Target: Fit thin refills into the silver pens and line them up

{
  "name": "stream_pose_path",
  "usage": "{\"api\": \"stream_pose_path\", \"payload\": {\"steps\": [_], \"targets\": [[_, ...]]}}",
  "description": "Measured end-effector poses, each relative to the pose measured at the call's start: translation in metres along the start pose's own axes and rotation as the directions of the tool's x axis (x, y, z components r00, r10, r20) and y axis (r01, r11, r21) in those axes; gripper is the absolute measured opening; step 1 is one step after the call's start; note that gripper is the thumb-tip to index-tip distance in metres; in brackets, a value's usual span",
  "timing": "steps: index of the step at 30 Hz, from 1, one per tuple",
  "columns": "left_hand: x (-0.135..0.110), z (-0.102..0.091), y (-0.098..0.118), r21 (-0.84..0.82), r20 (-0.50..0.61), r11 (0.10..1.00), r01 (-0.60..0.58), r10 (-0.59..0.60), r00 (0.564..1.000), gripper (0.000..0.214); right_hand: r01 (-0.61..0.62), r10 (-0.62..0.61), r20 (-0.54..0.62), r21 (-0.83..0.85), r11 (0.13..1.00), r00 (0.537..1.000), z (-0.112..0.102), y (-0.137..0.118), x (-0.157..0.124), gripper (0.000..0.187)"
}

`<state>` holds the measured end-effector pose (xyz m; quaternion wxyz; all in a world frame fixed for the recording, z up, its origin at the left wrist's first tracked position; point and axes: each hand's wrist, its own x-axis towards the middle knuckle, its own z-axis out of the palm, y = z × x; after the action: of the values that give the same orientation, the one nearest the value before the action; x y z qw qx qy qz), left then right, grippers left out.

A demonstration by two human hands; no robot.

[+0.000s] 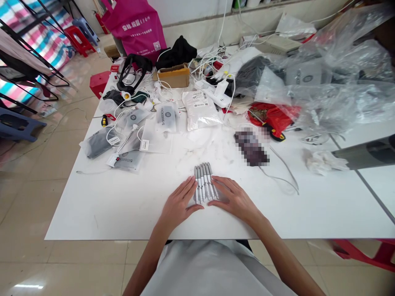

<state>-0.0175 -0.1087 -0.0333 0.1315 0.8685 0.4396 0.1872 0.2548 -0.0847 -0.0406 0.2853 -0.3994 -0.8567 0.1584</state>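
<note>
Several white pens with grey ends (203,181) lie side by side in a row on the white table (148,205). Their grey ends point away from me. At the row's left edge rests my left hand (179,203), fingers stretched out and thumb pointing toward the near ends. My right hand (236,197) lies along the opposite edge, its fingers also extended and the thumb close to the near ends. Both hands flank the pens and seem to touch the outermost ones, without wrapping round any.
A blurred-out dark phone-like object (251,146) with a cable lies to the right. Plastic pouches (166,117) and a white parcel (202,110) spread behind. Clear plastic wrapping (333,98) fills the back right. A dark cylinder (370,152) enters from the right.
</note>
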Motion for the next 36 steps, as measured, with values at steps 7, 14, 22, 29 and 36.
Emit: {"api": "stream_pose_path", "payload": {"steps": [7, 14, 22, 29, 36], "targets": [[0.001, -0.001, 0.001, -0.006, -0.014, 1.0, 0.006, -0.006, 1.0, 0.095, -0.002, 0.002, 0.002, -0.019, 1.0, 1.0, -0.011, 0.009, 0.001, 0.078], [0.0, 0.0, 0.0, -0.012, -0.016, 1.0, -0.007, 0.007, 1.0, 0.093, 0.002, -0.002, -0.016, 0.002, 1.0, 1.0, -0.012, 0.014, 0.005, 0.08], [0.0, 0.0, 0.0, -0.018, -0.007, 1.0, 0.003, -0.003, 1.0, 0.093, 0.017, -0.017, -0.011, 0.041, 0.999, 1.0, -0.01, 0.019, 0.009, 0.082], [-0.002, 0.001, 0.003, -0.026, -0.082, 0.999, 0.036, -0.038, 0.996, 0.081, 0.013, -0.014, 0.008, 0.046, 0.999, 1.0, -0.008, 0.018, 0.011, 0.079], [0.017, 0.008, 0.015, -0.105, -0.201, 0.941, 0.323, -0.338, 0.919, 0.04, 0.016, -0.016, 0.0, -0.003, 1.0, 1.0, -0.001, 0.021, 0.007, 0.08]]}}
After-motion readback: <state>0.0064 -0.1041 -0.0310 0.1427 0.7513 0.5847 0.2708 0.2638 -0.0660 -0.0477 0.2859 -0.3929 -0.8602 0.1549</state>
